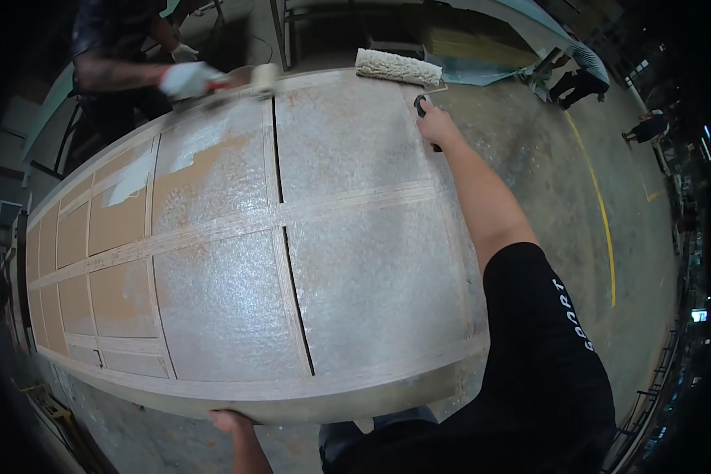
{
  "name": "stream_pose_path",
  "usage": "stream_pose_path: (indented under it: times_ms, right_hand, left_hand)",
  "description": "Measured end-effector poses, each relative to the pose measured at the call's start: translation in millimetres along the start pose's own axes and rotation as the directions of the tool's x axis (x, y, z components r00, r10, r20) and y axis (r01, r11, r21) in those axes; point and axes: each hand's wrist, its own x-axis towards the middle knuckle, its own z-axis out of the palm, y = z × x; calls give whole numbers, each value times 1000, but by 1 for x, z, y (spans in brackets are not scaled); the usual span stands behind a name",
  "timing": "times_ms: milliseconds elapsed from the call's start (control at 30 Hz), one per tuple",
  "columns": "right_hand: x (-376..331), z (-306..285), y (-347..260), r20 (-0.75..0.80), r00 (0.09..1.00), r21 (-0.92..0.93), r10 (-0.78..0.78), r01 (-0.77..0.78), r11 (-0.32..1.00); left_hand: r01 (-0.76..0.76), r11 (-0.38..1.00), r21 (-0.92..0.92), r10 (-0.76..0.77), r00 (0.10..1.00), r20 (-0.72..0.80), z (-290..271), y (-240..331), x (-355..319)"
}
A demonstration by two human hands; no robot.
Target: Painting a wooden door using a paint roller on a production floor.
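My right hand (438, 128) is closed around the black handle of a paint roller (399, 69). Its fluffy white sleeve rests at the far right edge of a large framed door-like panel (355, 292). Wet, whitish coating covers the panel's right part, while bare brown board shows toward the left. Down at the near edge, my left hand (231, 421) touches the panel's side; its fingers are mostly hidden there. Across the panel, a co-worker's white-gloved hand (188, 80) grips a second roller (262, 77), blurred by motion.
The co-worker (118, 59) stands at the far left side of the panel. Behind my roller is a stack wrapped in clear film (474, 47). Another person (586, 71) bends at the far right, near a yellow floor line (604, 213). A yellow metal frame (49, 403) lies lower left.
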Motion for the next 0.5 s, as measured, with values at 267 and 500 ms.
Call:
stream_pose_path:
  times_ms: [267,500]
  right_hand:
    - [-300,-18,14,293,955,54,52,-71,996]
    - [-641,-107,137,514,856,-95,-62,128,987]
  left_hand:
    - [9,993,119,2,996,-95,1,15,-10]
    - [29,993,-117,-31,999,-11,-9,-5,21]
